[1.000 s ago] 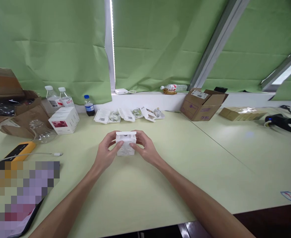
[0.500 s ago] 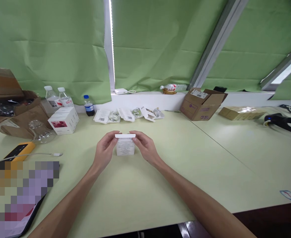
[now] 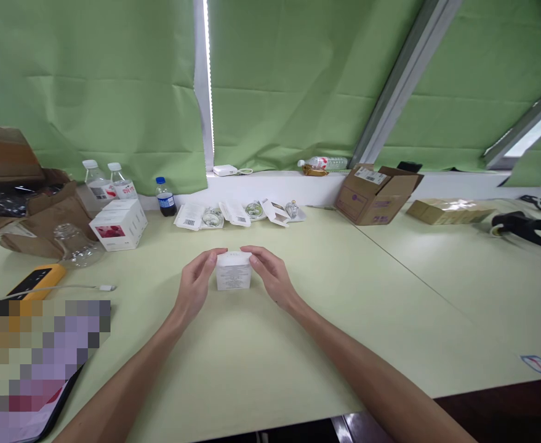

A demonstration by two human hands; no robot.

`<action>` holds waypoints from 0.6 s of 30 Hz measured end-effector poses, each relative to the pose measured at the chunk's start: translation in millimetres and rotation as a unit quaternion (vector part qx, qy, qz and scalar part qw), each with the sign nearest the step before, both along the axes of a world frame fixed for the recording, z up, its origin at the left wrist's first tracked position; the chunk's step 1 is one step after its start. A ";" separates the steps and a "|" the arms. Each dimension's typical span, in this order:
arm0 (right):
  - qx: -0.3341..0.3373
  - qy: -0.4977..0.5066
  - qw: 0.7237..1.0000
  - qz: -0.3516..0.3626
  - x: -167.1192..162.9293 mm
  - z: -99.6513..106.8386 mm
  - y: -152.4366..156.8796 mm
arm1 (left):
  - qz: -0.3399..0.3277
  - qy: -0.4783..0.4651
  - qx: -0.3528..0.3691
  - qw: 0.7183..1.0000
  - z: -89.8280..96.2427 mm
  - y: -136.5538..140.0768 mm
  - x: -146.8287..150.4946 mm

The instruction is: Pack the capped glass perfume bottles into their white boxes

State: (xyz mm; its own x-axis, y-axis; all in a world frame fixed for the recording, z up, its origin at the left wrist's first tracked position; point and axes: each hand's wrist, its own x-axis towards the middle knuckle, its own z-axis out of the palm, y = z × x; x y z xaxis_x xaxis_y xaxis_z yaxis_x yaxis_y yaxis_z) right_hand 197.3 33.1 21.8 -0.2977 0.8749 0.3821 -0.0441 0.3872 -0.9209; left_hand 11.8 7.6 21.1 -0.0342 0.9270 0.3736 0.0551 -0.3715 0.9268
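A small white carton (image 3: 234, 272) with fine print on its front stands upright on the table between my hands, its top flap lying flat. My left hand (image 3: 196, 280) is closed against the carton's left side, thumb near the top front edge. On the opposite side my right hand (image 3: 270, 274) grips it the same way, fingers reaching round behind. The carton hides some of the fingertips. Beyond it lie several opened white boxes (image 3: 237, 213), with clear glass items (image 3: 212, 217) beside them.
To the left are a stack of white boxes (image 3: 120, 224), a glass jar (image 3: 74, 246), a blue-capped bottle (image 3: 165, 197), a yellow power bank (image 3: 37, 283) and a phone-like device (image 3: 62, 394). A cardboard box (image 3: 372, 195) and a wrapped gold package (image 3: 448, 211) stand back right.
The white carton's top flap, raised toward me before, has folded down flat. My hands have barely moved and remain on both sides of the carton.
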 end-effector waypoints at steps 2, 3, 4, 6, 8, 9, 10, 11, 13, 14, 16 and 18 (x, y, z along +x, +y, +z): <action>-0.002 0.002 1.000 -0.007 -1.2 -1.3 0.9 | 0.015 0.011 -0.002 1.000 0.2 0.3 1.6; -0.002 0.003 1.000 -0.007 -1.5 -1.9 1.2 | 0.019 0.013 -0.001 1.000 0.2 0.3 2.3; 0.000 0.003 1.000 -0.007 -1.7 -2.3 1.4 | 0.022 0.013 0.001 1.000 0.2 0.2 2.8; 0.007 0.000 1.000 -0.005 -1.6 -2.9 1.6 | 0.025 0.014 0.004 1.000 -0.1 -0.2 3.5; 0.015 -0.004 1.000 -0.004 -1.5 -3.4 1.7 | 0.030 0.022 0.005 0.999 -0.7 -0.5 3.6; 0.018 -0.005 1.000 -0.005 -1.5 -3.6 1.9 | 0.030 0.029 0.005 0.999 -1.2 -0.5 3.4; 0.021 -0.006 1.000 -0.005 -1.5 -4.0 2.2 | 0.029 0.038 0.006 0.999 -1.8 -0.5 3.2; 0.023 -0.006 1.000 -0.004 -1.6 -4.3 2.6 | 0.027 0.049 0.009 0.998 -2.4 -0.4 3.0; 0.026 -0.011 1.000 0.000 -1.7 -5.1 3.5 | 0.024 0.073 0.022 0.997 -3.6 0.0 2.8; 0.028 -0.015 0.999 0.002 -1.7 -5.5 3.9 | 0.024 0.084 0.028 0.996 -4.1 0.2 2.8; 0.034 -0.024 0.999 0.006 -1.7 -5.9 4.5 | 0.027 0.101 0.040 0.994 -4.8 0.4 3.1; 0.044 -0.031 0.999 0.006 -1.8 -6.1 4.8 | 0.030 0.116 0.048 0.992 -5.0 0.3 3.6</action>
State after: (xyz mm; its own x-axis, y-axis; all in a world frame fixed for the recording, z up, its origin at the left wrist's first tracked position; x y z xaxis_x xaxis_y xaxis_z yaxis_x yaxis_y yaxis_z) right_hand 195.5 37.9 15.7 -0.3340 0.8348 0.4377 0.0063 0.4663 -0.8846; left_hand 15.4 7.9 16.1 0.0094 0.8859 0.4639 0.2865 -0.4468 0.8475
